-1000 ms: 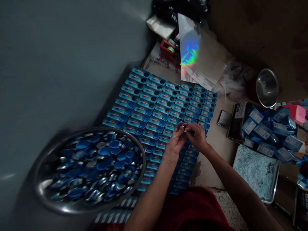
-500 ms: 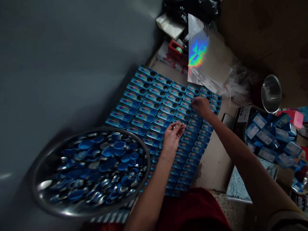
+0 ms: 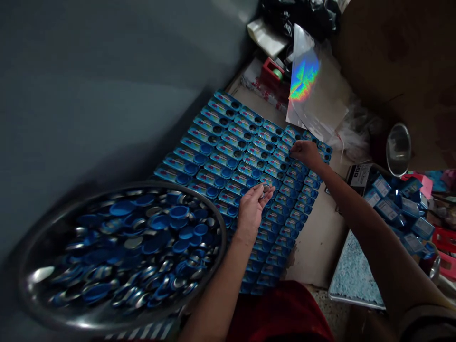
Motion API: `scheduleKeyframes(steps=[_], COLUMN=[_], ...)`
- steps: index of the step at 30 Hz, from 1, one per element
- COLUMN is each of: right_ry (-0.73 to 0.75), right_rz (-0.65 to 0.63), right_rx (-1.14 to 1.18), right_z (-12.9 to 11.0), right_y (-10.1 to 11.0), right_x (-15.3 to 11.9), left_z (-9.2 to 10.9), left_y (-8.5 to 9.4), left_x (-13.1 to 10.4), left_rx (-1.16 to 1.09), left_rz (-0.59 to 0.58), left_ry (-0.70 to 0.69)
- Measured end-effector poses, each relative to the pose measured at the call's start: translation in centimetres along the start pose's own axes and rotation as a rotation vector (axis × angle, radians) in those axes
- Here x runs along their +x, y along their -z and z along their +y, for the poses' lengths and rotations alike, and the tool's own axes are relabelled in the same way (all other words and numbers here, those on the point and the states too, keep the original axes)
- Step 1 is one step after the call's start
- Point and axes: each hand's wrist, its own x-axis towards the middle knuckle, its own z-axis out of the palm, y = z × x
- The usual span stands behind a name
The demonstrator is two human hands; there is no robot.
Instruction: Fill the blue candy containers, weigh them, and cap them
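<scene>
Rows of blue printed packs [image 3: 216,168] lie side by side on the table; the nearer ones have a blue round disc at one end, the farther ones a dark round spot. My left hand [image 3: 253,206] is half curled, palm up, above the middle rows, with small silvery round caps [image 3: 265,188] at its fingers. My right hand [image 3: 307,154] reaches down with pinched fingertips to a pack in the right-hand rows; whatever lies between them is hidden. A large metal basin [image 3: 223,237] at the left holds a heap of blue and silver round caps [image 3: 156,232].
A shiny plastic sheet [image 3: 302,80] and a red tape dispenser [image 3: 271,72] sit at the table's far end. To the right are a heap of blue boxes [image 3: 388,209], a tray of pale blue bits [image 3: 354,273] and a metal bowl [image 3: 399,149]. A grey wall [image 3: 107,85] rises at the left.
The view has shifted slightly. My right hand stays low over the right-hand rows. My left hand's fingers have opened a little, showing more of the silvery caps.
</scene>
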Motion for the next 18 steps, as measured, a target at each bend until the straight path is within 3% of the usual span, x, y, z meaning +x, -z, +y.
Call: scheduleKeyframes(steps=[6,12,18], right_ry=[0.004,0.027,-0.185], right_rz=[-0.016,-0.089,-0.128], right_rx=[0.001,-0.170,-0.404], right_z=[0.4,-0.3,-1.0], right_y=[-0.3,-1.5,-2.0], right_x=[0.0,-0.1,1.6], left_z=[0.0,-0.4,-1.0], left_y=[0.4,0.2,-0.4], left_x=[-0.1,0.1,0.8], left_rx=[-0.054,-0.066,-0.093], left_rz=[0.019,-0.018,-0.043], left_ry=[-0.024,-0.018,-0.020])
